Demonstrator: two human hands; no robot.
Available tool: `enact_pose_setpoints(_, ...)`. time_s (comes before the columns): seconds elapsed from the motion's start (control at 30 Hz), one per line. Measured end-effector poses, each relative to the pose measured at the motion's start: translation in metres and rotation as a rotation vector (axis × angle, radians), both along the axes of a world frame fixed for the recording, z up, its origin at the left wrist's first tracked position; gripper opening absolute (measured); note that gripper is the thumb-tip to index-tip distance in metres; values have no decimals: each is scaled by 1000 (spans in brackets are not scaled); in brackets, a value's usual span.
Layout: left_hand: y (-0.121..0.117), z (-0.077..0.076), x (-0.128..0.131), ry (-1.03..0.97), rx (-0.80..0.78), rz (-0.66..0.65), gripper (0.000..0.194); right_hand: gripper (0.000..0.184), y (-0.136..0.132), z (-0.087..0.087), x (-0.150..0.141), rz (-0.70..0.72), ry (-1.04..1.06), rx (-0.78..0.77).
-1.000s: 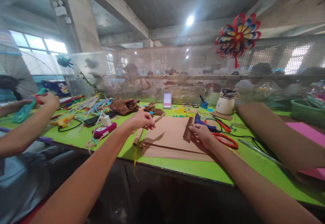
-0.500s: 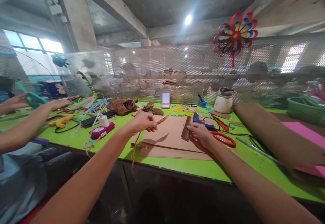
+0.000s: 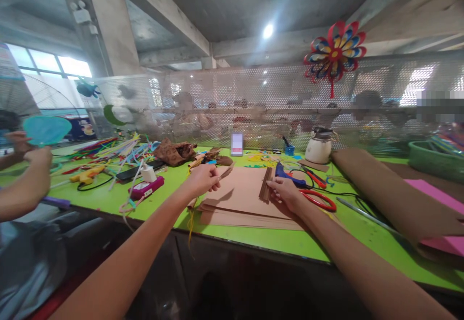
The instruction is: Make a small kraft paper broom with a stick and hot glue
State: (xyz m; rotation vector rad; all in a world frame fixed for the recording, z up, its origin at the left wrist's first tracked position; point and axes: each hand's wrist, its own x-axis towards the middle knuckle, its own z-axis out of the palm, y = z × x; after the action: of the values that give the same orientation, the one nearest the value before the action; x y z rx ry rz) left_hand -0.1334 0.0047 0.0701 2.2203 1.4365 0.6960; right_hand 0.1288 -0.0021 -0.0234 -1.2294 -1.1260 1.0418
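My left hand (image 3: 203,180) is closed, pinching a thin brown paper strip (image 3: 227,170) above the stack of brown paper sheets (image 3: 239,204). The strip tilts up to the right and casts a shadow on the top sheet. On the right side of the stack, my right hand (image 3: 286,190) has its fingers and thumb closed on the edge of a bundle of narrow brown paper strips (image 3: 266,185). Just behind that hand lies a blue glue gun (image 3: 293,177). Red-handled scissors (image 3: 319,199) lie by the right wrist.
At left are a co-worker's hands (image 3: 38,163) with a round blue piece (image 3: 48,130), a yellow glue gun (image 3: 87,175) and a purple power strip (image 3: 147,187). Behind stand a phone (image 3: 237,144) and a white jug (image 3: 319,148). A large brown paper roll (image 3: 391,189) lies right.
My left hand has shifted slightly left with the strip; my right hand stays at the bundle. The co-worker's hands moved left, and the round blue piece now faces me, raised.
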Motion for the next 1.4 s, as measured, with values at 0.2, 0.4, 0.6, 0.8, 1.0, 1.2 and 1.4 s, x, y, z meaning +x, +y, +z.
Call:
enact_pose_setpoints(0.2, -17, -13, 7, 309, 500, 68, 11, 20, -1, 1, -1, -4, -19, -2)
enact_pose_setpoints(0.4, -33, -31, 22, 375, 566, 60, 13, 22, -2, 2, -1, 1, -41, -4)
enact_pose_setpoints(0.6, -35, -37, 27, 389, 619, 82, 10, 23, -3, 3, -1, -3, -55, -6)
enact_pose_setpoints(0.8, -29, -38, 22, 413, 551, 151, 13, 22, -4, 3, -2, 4, -59, -3)
enact_pose_setpoints(1.0, 3, -41, -3, 424, 454, 251, 15, 25, -3, 0, 0, 11, -84, 8)
enact_pose_setpoints(1.2, 27, -38, -30, 446, 406, 266, 23, 25, 0, -5, 2, 12, -130, 20)
enact_pose_setpoints(1.4, 40, -39, -23, 494, 356, 271, 23, 24, -1, -5, 2, -4, -174, 23)
